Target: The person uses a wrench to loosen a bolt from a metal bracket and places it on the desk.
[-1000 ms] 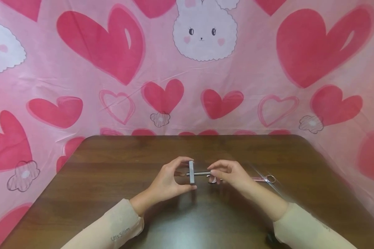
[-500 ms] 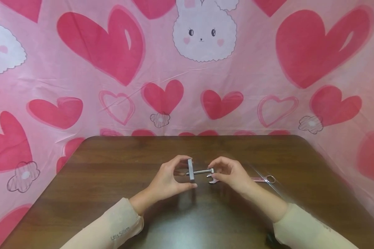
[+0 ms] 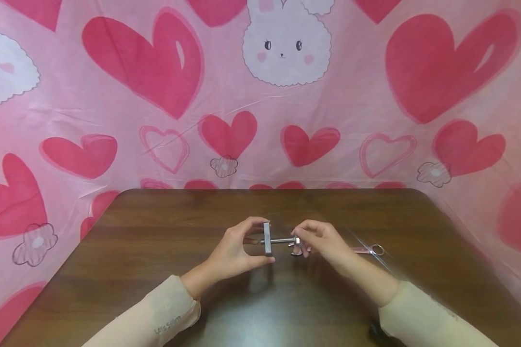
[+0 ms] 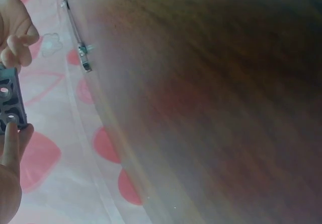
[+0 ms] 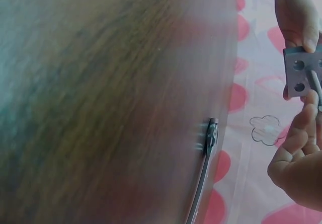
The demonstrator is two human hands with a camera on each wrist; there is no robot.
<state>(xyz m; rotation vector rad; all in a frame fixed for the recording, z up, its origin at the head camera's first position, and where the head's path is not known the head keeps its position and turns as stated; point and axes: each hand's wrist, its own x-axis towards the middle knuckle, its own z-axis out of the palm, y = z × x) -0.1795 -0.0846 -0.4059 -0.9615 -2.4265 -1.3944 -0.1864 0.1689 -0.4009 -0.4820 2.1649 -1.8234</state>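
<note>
My left hand [image 3: 234, 250] grips a grey metal plate [image 3: 267, 239] by its upper and lower edges, holding it upright above the table. Round holes show through the plate [image 5: 299, 65] in the right wrist view. A long silver bolt [image 3: 282, 240] passes through it, its tip poking out on the left side. At the bolt's hex head, my right hand [image 3: 323, 241] pinches with bent fingers. Behind and below that hand, a wrench [image 3: 362, 250] lies on the table, its middle hidden by the hand; more of the wrench [image 4: 74, 27] appears in the left wrist view.
The dark wooden table [image 3: 156, 212] has rounded far corners. A pink cloth [image 3: 260, 101] with hearts and rabbits hangs behind and beside it. Some small black object [image 3: 377, 331] sits by the right sleeve, partly hidden.
My right fingers loosened around the bolt head half a second ago, showing it, and have now closed on it again. The left hand and plate stay almost still.
</note>
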